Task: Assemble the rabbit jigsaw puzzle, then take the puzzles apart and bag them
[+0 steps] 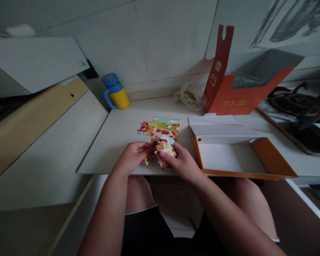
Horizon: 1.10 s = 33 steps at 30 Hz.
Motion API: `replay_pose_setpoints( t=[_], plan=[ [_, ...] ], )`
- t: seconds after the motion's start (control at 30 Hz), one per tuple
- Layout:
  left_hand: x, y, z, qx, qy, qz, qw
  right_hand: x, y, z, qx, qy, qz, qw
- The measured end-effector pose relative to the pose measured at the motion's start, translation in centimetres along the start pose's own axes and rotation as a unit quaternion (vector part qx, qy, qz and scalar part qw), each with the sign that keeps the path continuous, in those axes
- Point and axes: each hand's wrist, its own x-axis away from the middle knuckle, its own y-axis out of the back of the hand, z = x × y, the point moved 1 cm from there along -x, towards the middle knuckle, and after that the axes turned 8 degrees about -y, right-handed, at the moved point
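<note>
Near the counter's front edge, my right hand is closed around a stack of jigsaw puzzle pieces, its thumb lying over the top. My left hand is closed beside the stack, fingers bent around a yellow-green puzzle piece. Just beyond both hands lies a partly joined puzzle with a farm picture: green field, white sheep, a brown-spotted cow and a red-capped figure. The hands hide its near edge.
An open orange box with white inside stands right of my hands. Behind it are an orange-red carton and a clear plastic bag. A yellow and blue flask stands back left. A stove is far right, cardboard left.
</note>
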Motion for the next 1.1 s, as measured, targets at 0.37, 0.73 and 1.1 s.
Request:
replay_pose_setpoints(
  t=[0.37,0.73,1.1],
  plan=[
    [0.3,-0.1,-0.5,-0.009,-0.016,0.015,1.0,-0.2,0.0,-0.3,-0.035,-0.016,-0.041,0.998],
    [0.0,0.3,0.3,-0.061,-0.071,0.004,0.996,-0.8,0.1,-0.7,-0.09,-0.063,-0.022,0.994],
    [-0.6,-0.5,1.1,0.002,-0.103,-0.047,0.994,-0.9,-0.1,-0.7,-0.126,-0.027,-0.059,0.99]
  ],
)
